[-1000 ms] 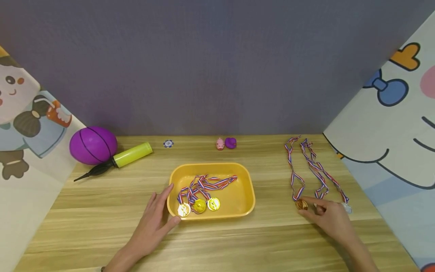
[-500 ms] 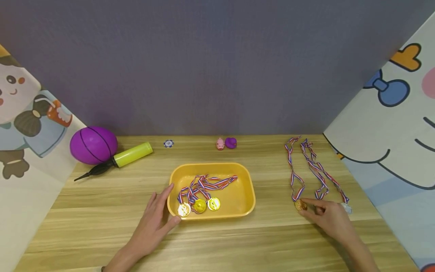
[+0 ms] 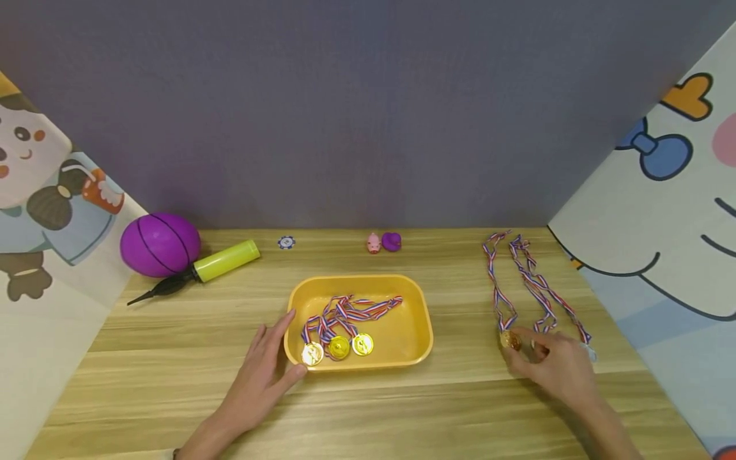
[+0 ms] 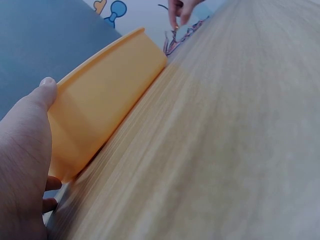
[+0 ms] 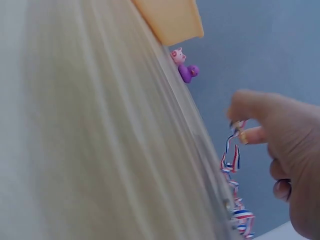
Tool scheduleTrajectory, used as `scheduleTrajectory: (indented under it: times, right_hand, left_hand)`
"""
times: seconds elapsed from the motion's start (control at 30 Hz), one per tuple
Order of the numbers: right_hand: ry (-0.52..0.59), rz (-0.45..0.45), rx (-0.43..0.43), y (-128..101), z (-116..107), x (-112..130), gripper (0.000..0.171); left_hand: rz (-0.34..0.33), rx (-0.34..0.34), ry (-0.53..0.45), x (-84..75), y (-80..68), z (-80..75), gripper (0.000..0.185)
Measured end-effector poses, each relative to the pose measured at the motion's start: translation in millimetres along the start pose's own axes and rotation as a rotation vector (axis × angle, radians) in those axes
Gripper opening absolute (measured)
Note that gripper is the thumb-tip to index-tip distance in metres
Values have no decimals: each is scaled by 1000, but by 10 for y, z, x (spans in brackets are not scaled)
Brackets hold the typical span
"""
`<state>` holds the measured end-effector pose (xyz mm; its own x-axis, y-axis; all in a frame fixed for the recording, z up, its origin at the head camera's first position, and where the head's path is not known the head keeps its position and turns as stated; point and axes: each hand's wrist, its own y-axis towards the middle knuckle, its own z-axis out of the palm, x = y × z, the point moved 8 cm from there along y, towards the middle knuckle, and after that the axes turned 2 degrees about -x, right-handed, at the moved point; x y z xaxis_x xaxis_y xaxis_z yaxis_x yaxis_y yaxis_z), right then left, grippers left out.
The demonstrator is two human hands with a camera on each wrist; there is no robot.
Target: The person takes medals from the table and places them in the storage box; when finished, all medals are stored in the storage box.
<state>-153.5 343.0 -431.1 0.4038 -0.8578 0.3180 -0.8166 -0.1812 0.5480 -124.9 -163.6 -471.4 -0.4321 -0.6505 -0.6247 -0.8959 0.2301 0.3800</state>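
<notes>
My left hand (image 3: 261,377) rests against the left end of a yellow plastic tray (image 3: 397,363), its thumb at the front rim and its index fingertip at the left side. Three gold-coloured medals, among them a middle medal (image 3: 338,348), lie inside with their striped ribbons (image 3: 368,311). To the right, my right hand (image 3: 560,367) pinches another medal (image 3: 509,340) between thumb and index finger. From that medal a red, white and blue ribbon (image 3: 491,271) trails back over the table. In the left wrist view the right hand (image 4: 182,10) is raised above the tabletop.
Beside the right hand lie more striped ribbons (image 3: 540,291) and a partly hidden silvery medal (image 3: 589,351). Along the back are a pink pig toy (image 3: 374,243), a purple duck (image 3: 391,241) and a blue-white chip (image 3: 286,243). A purple ball (image 3: 161,245) and yellow-green pump (image 3: 227,260) sit left.
The right hand's fingertips and the pinched medal have moved slightly up and back, and the medal has tilted. The left hand and the tray stay in place.
</notes>
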Motion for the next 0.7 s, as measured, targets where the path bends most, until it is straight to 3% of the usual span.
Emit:
scheduleTrajectory:
  times: [0.27,0.7]
  right_hand:
    - [77,20,-140,282,-239,90,34]
    - [268,208,-187,782,-421,305,32]
  left_hand:
    - [-9,4,1,-1,-2,1,91]
    - [-7,2,1,5,-4,5,91]
